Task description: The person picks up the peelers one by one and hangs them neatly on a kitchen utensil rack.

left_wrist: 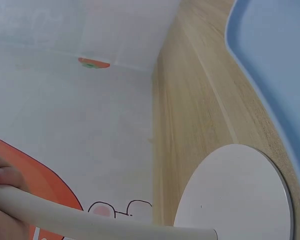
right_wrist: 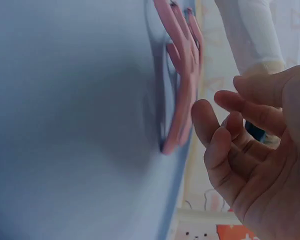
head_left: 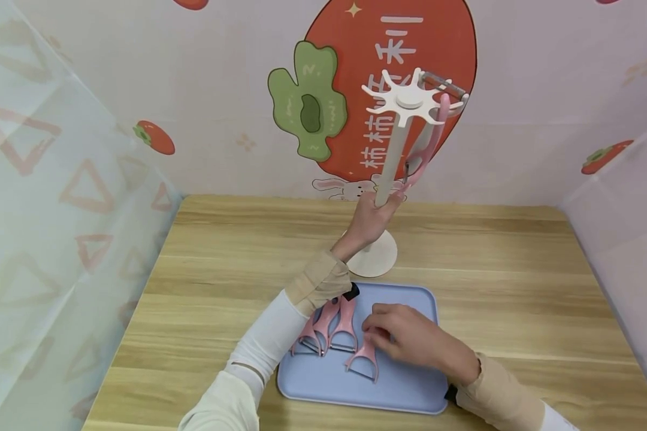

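Plainly, the left hand (head_left: pixel 368 222) had its grip clamped round the white stand (head_left: pixel 392 158) near mid-frame; lower right of centre, the right hand (head_left: pixel 412 335) had its grip apart, fingers loosely bent, just beside a pink peeler (head_left: pixel 368 347) on the blue tray (head_left: pixel 404 392).

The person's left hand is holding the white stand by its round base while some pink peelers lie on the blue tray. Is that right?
Not quite: the head view shows the left hand gripping the white stand by its pole, above the round base. Some pink peelers do lie on the blue tray.
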`<state>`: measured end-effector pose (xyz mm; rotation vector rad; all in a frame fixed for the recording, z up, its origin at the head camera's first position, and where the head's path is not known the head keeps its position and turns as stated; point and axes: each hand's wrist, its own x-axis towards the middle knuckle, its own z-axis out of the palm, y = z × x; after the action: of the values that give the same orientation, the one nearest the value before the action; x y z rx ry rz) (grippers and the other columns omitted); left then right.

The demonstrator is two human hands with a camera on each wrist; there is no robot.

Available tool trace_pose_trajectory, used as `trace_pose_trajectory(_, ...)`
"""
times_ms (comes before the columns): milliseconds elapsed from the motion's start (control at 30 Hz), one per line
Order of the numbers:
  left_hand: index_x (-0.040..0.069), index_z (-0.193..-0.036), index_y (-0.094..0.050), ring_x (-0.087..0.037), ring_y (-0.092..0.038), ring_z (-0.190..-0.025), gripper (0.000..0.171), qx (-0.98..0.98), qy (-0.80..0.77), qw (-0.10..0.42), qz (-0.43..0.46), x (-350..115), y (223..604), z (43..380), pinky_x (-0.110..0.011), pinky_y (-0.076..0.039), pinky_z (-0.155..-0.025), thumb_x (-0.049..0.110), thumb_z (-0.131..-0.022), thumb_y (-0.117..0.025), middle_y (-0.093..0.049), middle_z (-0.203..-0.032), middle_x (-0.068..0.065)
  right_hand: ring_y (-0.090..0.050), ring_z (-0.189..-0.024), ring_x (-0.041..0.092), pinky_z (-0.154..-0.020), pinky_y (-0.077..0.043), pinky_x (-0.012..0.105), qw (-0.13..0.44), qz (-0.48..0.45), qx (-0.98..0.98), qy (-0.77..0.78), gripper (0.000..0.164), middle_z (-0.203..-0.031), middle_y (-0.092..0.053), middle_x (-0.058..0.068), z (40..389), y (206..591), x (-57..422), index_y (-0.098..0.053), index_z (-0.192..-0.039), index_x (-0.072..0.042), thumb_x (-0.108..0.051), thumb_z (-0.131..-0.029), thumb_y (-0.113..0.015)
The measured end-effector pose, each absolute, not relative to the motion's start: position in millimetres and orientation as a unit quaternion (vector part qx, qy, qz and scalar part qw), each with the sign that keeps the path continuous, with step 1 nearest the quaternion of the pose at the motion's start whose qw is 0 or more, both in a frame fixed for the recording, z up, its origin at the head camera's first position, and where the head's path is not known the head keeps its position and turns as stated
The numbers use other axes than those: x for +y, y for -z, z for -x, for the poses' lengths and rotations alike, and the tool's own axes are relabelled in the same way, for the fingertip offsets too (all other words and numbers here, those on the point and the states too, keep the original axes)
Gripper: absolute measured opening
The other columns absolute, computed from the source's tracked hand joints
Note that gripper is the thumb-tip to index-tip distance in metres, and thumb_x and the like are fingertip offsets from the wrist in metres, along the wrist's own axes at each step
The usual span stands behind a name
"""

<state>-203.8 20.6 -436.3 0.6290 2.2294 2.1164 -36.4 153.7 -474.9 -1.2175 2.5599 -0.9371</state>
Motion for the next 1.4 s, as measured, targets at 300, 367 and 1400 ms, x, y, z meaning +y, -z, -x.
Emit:
trace_pose_trajectory(300,0.009,-0.057,-0.037,-0.014,-0.026,-0.044,0.052,0.708,-0.677,-0.002,-0.202,23,438,203,-0.028,-0.016,-0.046,0.022,-0.104,-0.057,-0.029,-0.05,0.002,-0.057,-0.077,-0.006,-0.07,-0.052,0.021,0.088,0.395,0.857,0.319,0.007,-0.089,-0.064,-0.016,23,492,150,-0.08,-0.094,-0.02,-0.022,-0.095,-0.073)
trace_pose_trajectory(367,0.009,-0.058,-0.037,-0.014,-0.026,-0.045,0.052,0.708,-0.678,-0.001,-0.2,23,438,202,-0.028,-0.016,-0.046,0.023,-0.104,-0.057,-0.029,-0.051,0.002,-0.056,-0.076,-0.007,-0.069,-0.05,0.018,0.093,0.394,0.853,0.329,0.006,-0.088,-0.064,-0.016,22,495,150,-0.08,-0.094,-0.019,-0.02,-0.094,-0.074)
trace_pose_trajectory(1400,0.009,-0.056,-0.036,-0.015,-0.024,-0.045,0.055,0.71,-0.676,-0.002,-0.198,21,437,204,-0.028,-0.015,-0.046,0.026,-0.103,-0.058,-0.028,-0.051,0.002,-0.052,-0.053,0.015,-0.046,-0.043,0.037,0.088,0.188,0.967,0.149,0.058,-0.07,-0.057,0.001,7,480,138,-0.057,-0.113,-0.003,-0.05,-0.086,-0.077)
